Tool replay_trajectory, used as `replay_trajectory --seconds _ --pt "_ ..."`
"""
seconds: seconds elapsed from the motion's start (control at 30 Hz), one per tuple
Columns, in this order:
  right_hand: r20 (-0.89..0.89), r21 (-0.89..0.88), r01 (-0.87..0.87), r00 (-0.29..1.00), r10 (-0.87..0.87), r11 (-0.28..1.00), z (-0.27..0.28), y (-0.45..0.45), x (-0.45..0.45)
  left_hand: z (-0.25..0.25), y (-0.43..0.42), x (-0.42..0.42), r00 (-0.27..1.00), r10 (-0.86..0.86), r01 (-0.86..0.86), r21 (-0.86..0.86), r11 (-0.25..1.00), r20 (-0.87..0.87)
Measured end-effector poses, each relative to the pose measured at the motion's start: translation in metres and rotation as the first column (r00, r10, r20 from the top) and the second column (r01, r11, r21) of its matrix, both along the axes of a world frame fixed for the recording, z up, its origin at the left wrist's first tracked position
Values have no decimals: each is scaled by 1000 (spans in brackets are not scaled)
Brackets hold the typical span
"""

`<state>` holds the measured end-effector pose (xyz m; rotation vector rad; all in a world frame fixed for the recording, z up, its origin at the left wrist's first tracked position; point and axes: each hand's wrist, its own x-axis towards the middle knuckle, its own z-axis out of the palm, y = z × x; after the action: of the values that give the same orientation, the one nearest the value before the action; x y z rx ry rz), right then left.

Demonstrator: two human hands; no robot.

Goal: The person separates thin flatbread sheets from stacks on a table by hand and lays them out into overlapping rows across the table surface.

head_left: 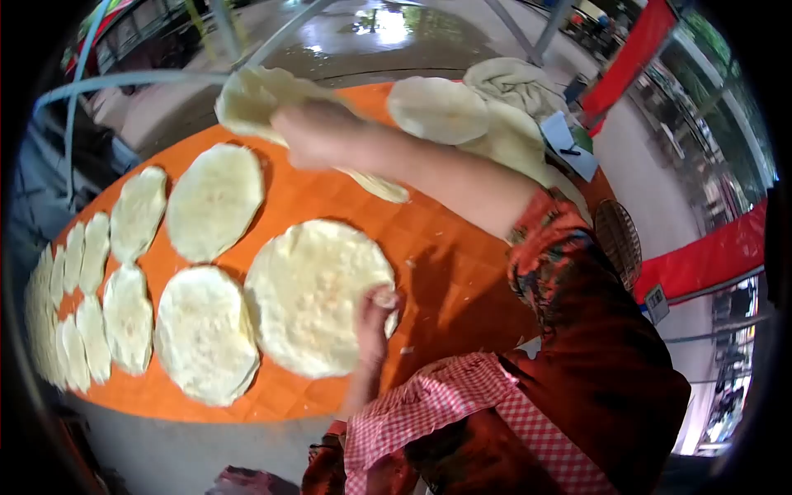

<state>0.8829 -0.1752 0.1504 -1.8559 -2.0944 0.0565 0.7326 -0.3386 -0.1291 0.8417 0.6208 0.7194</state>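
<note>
A large round flatbread [309,285] lies on the orange table, pale with faint brown spots. At its right edge is my left hand [377,318], fingers curled closed, with a small pale bit at the fingertips that I cannot make out. My right hand [309,136], blurred by motion, reaches across to the far side of the table. Its fingers are wrapped round a thin, limp sheet of flatbread [256,95], which spreads out to the left of the hand. A pale strip [379,186] shows below my forearm; whether it belongs to the same sheet is hidden.
Several flatbreads [206,334] lie in two rows on the orange table [462,280]. More flatbread [437,109] sits at the back right, beside a crumpled cloth [511,82] and a paper with a pen [569,147]. A wicker basket [617,239] stands right. Blue metal bars [148,78] rise behind.
</note>
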Motion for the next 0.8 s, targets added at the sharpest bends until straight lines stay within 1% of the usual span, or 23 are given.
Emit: replay_trajectory --seconds 0.03,0.07,0.1,0.13,0.17,0.2,0.23,0.3,0.33,0.43,0.47,0.57,0.6,0.7,0.73,0.8 --pt "24 7 -22 999 22 1000 -17 -17 -26 15 23 -22 975 89 -75 -77 994 202" --pt "55 -80 -64 996 69 995 -36 -36 -51 31 38 -47 930 116 -89 -94 992 350" --pt "80 -101 -140 986 148 985 -59 -57 -73 42 52 -67 894 158 -92 -175 980 418" --pt "84 -163 -122 987 137 979 -87 -76 -96 40 61 -85 854 169 -66 -219 973 492" --pt "63 -346 -140 983 172 927 -105 -92 -112 31 65 -96 815 239 -56 -339 939 528" --pt "-108 -426 -154 987 119 892 -146 -100 -124 19 67 -107 849 220 -21 -384 923 481" --pt "-193 -427 -165 977 89 889 -175 -110 -130 7 65 -115 878 192 16 -426 904 439" --pt "-334 -406 -173 942 31 897 -216 -120 -127 -2 52 -116 924 222 -68 -436 897 312" --pt "-441 -503 -265 897 20 823 -231 -117 -117 -11 49 -120 915 231 -57 -459 887 331" --pt "-605 -603 -278 771 -201 748 -224 -126 -104 3 42 -123 933 192 -25 -477 879 304" --pt "-644 -590 -301 735 -212 749 -225 -126 -99 4 42 -124 930 161 15 -472 882 330" --pt "-761 -527 -366 605 -234 767 -231 -123 -87 -1 42 -121 918 182 -15 -426 905 353" --pt "-769 -486 -339 604 -210 805 -229 -126 -86 0 43 -121 892 179 42 -468 883 416" --pt "-700 -591 -271 640 -316 760 -223 -132 -84 4 40 -119 947 111 12 -378 926 301" --pt "-708 -572 -288 645 -286 768 -229 -133 -83 -18 42 -117 959 156 -57 -376 925 237" --pt "-722 -529 -322 657 -217 785 -238 -131 -81 -10 40 -114 977 189 -145 -341 929 102"
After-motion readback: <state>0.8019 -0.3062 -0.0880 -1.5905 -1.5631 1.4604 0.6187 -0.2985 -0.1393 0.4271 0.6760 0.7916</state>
